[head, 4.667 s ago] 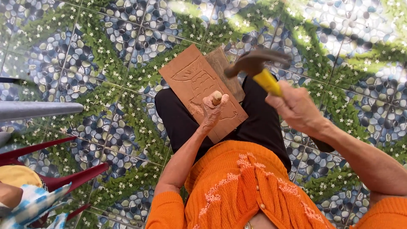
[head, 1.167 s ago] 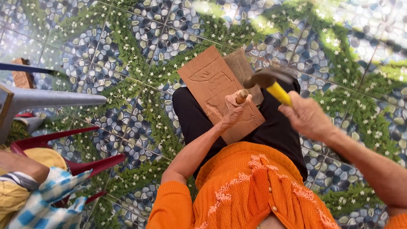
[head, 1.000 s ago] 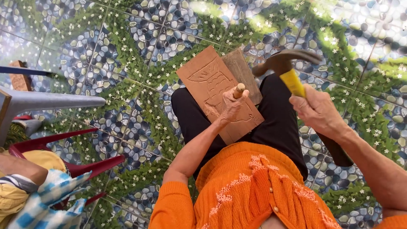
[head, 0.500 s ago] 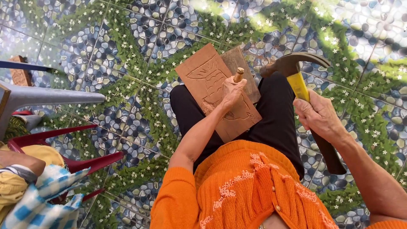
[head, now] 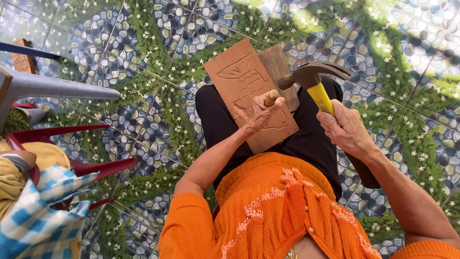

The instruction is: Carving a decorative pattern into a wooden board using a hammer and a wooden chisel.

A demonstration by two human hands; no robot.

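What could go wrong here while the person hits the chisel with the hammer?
The hammer head is close to the left hand that grips the chisel; a missed blow might hit the fingers. The carved wooden board rests only on the person's lap, unclamped, so it may shift and the chisel could slip towards the legs.

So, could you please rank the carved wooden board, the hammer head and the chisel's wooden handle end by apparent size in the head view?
1. Carved wooden board
2. Hammer head
3. Chisel handle end, mostly hidden inside the left hand
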